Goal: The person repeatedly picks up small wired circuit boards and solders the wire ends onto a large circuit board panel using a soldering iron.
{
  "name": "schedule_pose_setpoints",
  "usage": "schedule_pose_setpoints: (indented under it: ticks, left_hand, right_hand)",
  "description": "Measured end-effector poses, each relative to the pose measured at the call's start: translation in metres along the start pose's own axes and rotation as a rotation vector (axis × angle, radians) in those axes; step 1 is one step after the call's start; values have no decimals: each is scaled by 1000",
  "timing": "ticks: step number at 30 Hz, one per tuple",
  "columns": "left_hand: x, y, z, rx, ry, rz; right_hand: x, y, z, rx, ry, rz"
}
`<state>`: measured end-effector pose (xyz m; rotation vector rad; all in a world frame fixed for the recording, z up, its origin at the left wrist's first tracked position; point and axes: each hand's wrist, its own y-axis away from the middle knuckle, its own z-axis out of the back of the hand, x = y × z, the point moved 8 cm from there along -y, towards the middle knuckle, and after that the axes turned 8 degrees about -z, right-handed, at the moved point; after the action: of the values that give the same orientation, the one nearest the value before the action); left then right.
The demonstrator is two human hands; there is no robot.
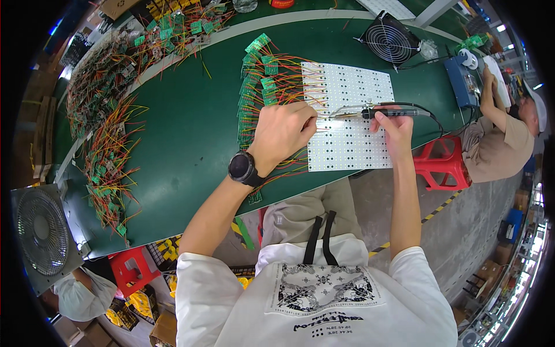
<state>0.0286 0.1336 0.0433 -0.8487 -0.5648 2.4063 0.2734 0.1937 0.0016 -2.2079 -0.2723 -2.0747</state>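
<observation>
A white LED panel (352,115) lies on the green workbench (191,133). Red and yellow wires run from its left edge to a column of small green circuit boards (254,87). My right hand (393,130) grips a black soldering iron (381,111), held level, its tip pointing left over the panel's left part. My left hand (283,133), with a black watch on the wrist, rests at the panel's left edge, fingers pinched by the iron's tip; a thin strand of solder wire arcs above it. What the fingers pinch is hidden.
Heaps of wired green boards (104,115) cover the bench's left side. A black fan (388,39) and a blue soldering station (462,81) stand at the back right. A grey fan (40,231) sits at lower left. Another person (503,139) sits at right by a red stool (442,165).
</observation>
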Motion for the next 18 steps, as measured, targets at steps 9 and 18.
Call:
schedule_pose_setpoints:
  ticks: [9,18]
  left_hand:
    - [2,1,-1,3,-9,13]
    - [0,1,0,-1,1,6]
  right_hand:
    - [-2,-1,1,20,1,5]
    - [-1,-1,0,17,11,1]
